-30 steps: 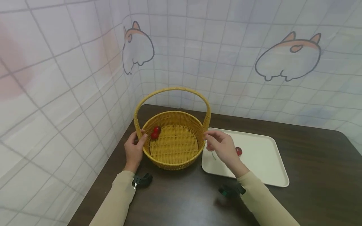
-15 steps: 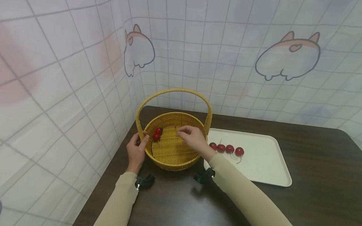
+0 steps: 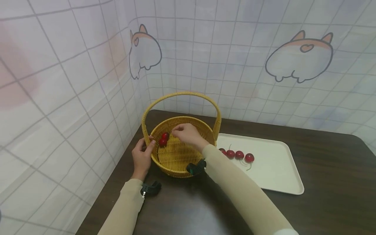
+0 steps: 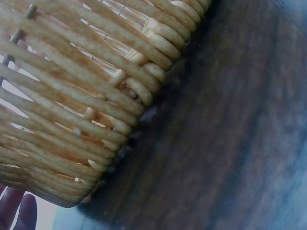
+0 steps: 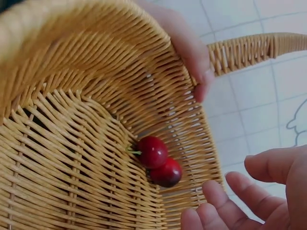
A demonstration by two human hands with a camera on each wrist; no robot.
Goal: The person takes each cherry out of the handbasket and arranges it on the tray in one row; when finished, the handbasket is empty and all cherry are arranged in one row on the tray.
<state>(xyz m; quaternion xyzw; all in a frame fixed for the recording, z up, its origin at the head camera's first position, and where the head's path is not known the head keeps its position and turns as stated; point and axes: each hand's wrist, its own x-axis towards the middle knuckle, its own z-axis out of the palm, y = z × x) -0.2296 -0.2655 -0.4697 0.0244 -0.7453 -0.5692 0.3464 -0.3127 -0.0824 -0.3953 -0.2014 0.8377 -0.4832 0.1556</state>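
My left hand [image 3: 142, 160] grips the left rim of a yellow wicker basket [image 3: 176, 158], thumb over the edge, at the foot of its arched handle [image 3: 182, 93]. Inside, against the left wall, two red cherries [image 3: 163, 141] lie touching; in the right wrist view one cherry [image 5: 152, 152] shows a short green stem. My right hand [image 3: 187, 133] hovers over the basket, fingertips just right of this pair. In the right wrist view its thumb [image 5: 271, 165] stands apart from the loosely bent fingers, and nothing shows between them.
Right of the basket, a white tray [image 3: 276, 166] carries several cherries [image 3: 239, 155] in a row, partly behind my right sleeve. Both stand on a dark wooden table [image 3: 332, 163]. A grid-patterned cloth [image 3: 235, 65] hangs behind and along the left.
My right hand has moved left from the tray's edge into the basket, toward the two cherries, uncovering the row on the tray. The left hand keeps its hold on the rim.
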